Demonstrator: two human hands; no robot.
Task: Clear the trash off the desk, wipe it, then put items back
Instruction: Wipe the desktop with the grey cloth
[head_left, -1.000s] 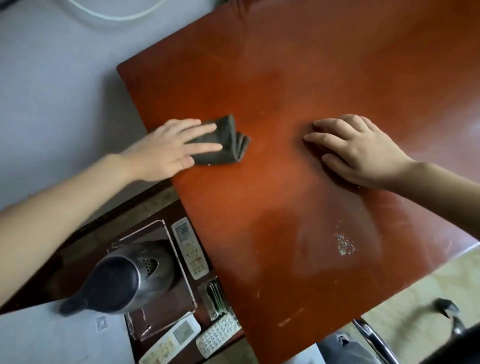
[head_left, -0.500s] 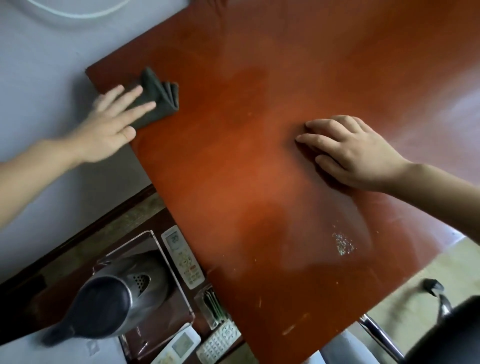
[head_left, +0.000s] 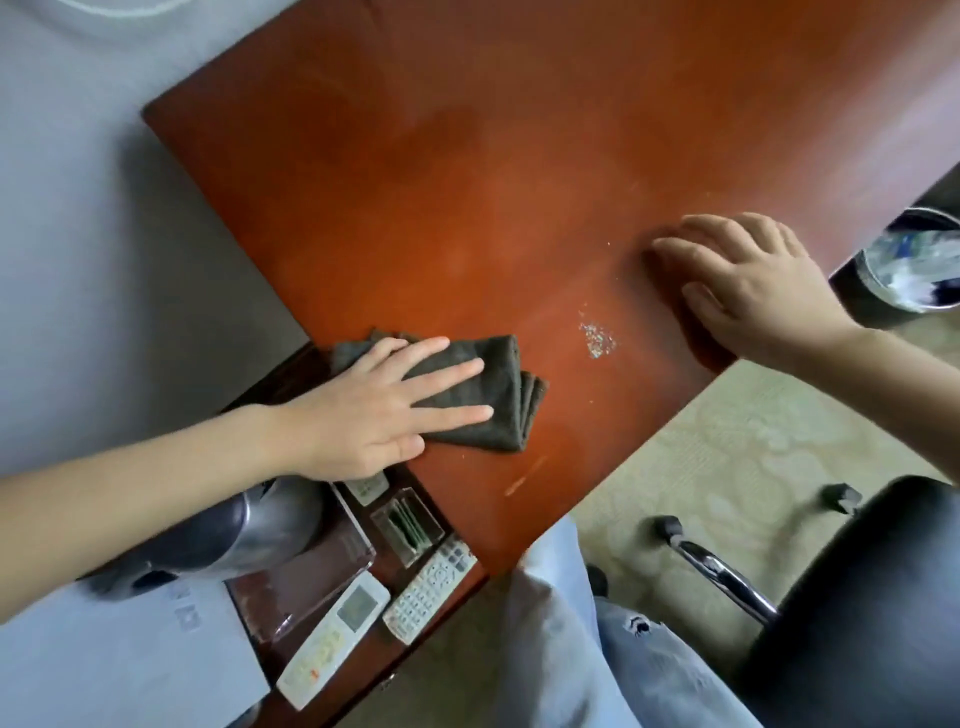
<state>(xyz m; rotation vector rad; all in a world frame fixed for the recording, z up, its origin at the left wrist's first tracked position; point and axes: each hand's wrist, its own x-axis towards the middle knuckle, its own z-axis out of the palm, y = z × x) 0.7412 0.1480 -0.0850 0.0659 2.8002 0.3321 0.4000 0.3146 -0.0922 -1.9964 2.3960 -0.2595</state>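
- The left hand (head_left: 374, 410) is released and flat, with the fingers straight and a little spread. It presses down on a folded dark grey cloth (head_left: 506, 426) and grips nothing.
- The cloth lies on the near left part of the red-brown counter (head_left: 467, 182), close to its left edge. Its folded layers stick out to the right, past the fingertips.
- The right hand (head_left: 748, 291) rests palm down on the right side of the counter, well apart from the cloth. Its fingers are slightly bent and it holds nothing.
- A small patch of pale crumbs (head_left: 597, 340) lies on the counter between the cloth and the right hand, touching neither.
- A low cabinet (head_left: 291, 374) stands at the left near side, below the counter. It carries a metal kettle (head_left: 234, 525), two white remotes (head_left: 332, 642) and a clear holder (head_left: 410, 525).
- A bin with trash (head_left: 914, 265) stands at the far right, beyond the counter edge.
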